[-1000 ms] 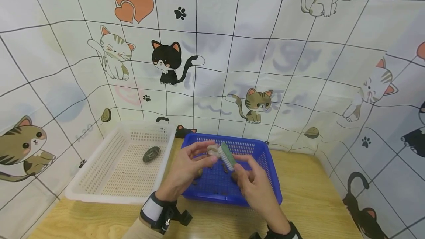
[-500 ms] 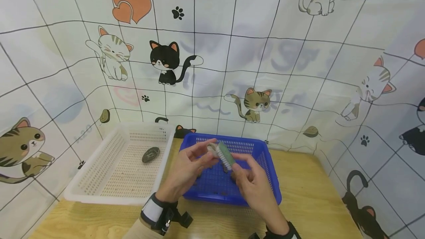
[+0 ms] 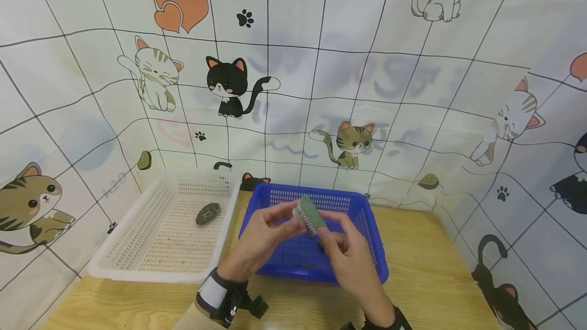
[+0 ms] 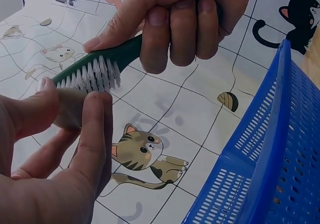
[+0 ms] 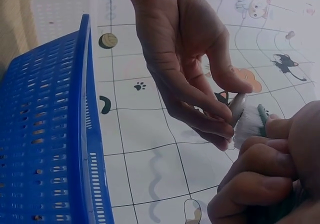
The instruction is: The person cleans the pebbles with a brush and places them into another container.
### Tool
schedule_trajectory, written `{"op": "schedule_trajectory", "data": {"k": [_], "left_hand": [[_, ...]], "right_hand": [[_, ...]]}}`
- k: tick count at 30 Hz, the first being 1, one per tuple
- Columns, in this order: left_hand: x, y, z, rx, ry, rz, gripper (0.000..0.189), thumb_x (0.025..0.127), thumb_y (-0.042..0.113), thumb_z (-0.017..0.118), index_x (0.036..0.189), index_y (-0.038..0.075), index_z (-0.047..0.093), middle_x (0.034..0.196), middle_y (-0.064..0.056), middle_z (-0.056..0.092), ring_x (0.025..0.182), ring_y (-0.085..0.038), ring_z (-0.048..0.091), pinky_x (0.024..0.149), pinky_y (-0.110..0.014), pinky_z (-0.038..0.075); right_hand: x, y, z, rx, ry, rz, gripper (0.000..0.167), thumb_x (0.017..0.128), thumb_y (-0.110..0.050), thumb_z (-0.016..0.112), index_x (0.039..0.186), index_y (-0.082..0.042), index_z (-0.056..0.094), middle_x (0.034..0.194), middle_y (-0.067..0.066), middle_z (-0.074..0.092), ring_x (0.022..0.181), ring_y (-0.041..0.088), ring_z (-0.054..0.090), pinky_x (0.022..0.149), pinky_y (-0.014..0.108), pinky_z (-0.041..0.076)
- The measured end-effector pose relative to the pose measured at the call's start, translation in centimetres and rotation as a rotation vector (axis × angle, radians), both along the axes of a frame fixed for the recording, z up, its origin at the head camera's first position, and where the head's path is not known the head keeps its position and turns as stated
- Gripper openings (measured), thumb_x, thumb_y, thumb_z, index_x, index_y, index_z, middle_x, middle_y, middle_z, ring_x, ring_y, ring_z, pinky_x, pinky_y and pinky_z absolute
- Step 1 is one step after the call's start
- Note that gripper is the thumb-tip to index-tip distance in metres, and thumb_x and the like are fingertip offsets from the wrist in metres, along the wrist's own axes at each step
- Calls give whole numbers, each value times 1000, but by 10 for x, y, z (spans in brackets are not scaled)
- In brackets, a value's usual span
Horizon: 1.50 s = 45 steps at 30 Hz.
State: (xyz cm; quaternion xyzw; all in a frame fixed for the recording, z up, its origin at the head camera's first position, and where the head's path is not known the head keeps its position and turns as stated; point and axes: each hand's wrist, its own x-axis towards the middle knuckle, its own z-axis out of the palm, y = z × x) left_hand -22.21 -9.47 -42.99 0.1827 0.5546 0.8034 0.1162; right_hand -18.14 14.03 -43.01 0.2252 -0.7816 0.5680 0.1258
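My left hand (image 3: 261, 236) pinches a smooth, pale grey-brown stone (image 4: 70, 106) between thumb and fingertips, above the blue basket (image 3: 321, 275). In my right hand (image 3: 353, 253) is a green brush (image 3: 313, 213), its handle gripped under curled fingers with the thumb along its back. White bristles (image 4: 95, 75) touch the stone's face in the left wrist view. From the head view the brush hides most of the stone. Behind the right hand a brown stone in the basket is partly covered.
To the left stands a white perforated basket (image 3: 160, 275) holding one dark stone (image 3: 208, 214) with light markings. Both baskets sit on a wooden table (image 3: 412, 258). A cat-print sheet (image 3: 293, 90) hangs behind and along the sides.
The left hand and stone have shifted slightly right, further behind the brush. The brush has moved only a little, its bristles staying against the stone. Both baskets stay in place.
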Motion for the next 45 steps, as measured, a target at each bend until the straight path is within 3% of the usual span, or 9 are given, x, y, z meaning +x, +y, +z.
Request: {"op": "schedule_trajectory", "data": {"k": [6, 11, 16, 23, 26, 29, 34, 39, 45], "left_hand": [[1, -2, 0, -5, 19, 0, 59, 112, 6, 77, 168, 0, 57, 169, -22, 64, 134, -19, 79, 117, -37, 66], [-1, 0, -1, -8, -5, 44, 56, 113, 4, 74, 167, 1, 59, 169, -22, 63, 138, -20, 77, 120, -37, 65], [-3, 2, -5, -115, 9, 39, 58, 112, 10, 79, 166, 2, 61, 165, -23, 68, 127, -18, 83, 120, -39, 65], [-2, 2, -9, -133, 29, 12, 58, 111, 14, 82, 164, 0, 63, 165, -23, 68, 123, -18, 84, 117, -39, 67], [-3, 2, -9, -133, -1, 48, 57, 110, 15, 83, 163, 4, 65, 164, -20, 70, 131, -20, 82, 117, -36, 66], [-4, 1, -8, -122, -31, 83, 55, 111, 15, 82, 163, 8, 67, 164, -18, 71, 137, -23, 79, 118, -35, 65], [-5, 1, -8, -112, -46, 80, 54, 112, 11, 79, 164, 6, 65, 164, -21, 69, 131, -20, 82, 120, -36, 64], [-5, 0, -7, -138, 3, 21, 56, 113, 11, 78, 165, -1, 61, 164, -25, 69, 123, -19, 85, 121, -39, 65], [-5, 0, -4, -110, -3, 63, 56, 112, 10, 79, 165, 3, 63, 165, -24, 68, 129, -19, 81, 114, -32, 67]], "right_hand": [[0, 1, 0, 20, -55, -53, 32, 122, -18, 64, 153, -18, 69, 75, -7, 66, 64, 4, 60, 53, 25, 48], [-1, 2, 0, 18, -124, -33, 30, 122, -21, 64, 151, -16, 70, 70, -8, 53, 56, 1, 45, 47, 21, 38], [-3, 3, 0, 5, -152, -3, 29, 122, -22, 63, 150, -15, 70, 68, -7, 51, 52, 0, 37, 44, 20, 31], [-6, 4, -1, 26, -222, -87, 30, 122, -30, 66, 149, -20, 72, 86, 3, 82, 61, 9, 62, 52, 24, 43], [-6, 6, 0, 35, -254, -68, 31, 122, -32, 66, 150, -20, 72, 82, 4, 78, 57, 7, 55, 50, 23, 40], [-5, 8, 2, 41, -271, -31, 32, 122, -32, 66, 150, -18, 71, 70, -3, 63, 51, 4, 42, 46, 21, 34], [-4, 8, 2, 47, -253, 2, 32, 122, -29, 65, 150, -16, 71, 64, -8, 48, 50, 1, 34, 45, 19, 28], [-8, 6, 0, 30, -204, -28, 31, 122, -29, 65, 150, -17, 71, 67, -5, 57, 51, 1, 39, 45, 20, 31], [-8, 9, 2, 44, -218, -56, 31, 121, -30, 66, 148, -17, 72, 73, -2, 66, 53, 2, 44, 46, 21, 34]]}}
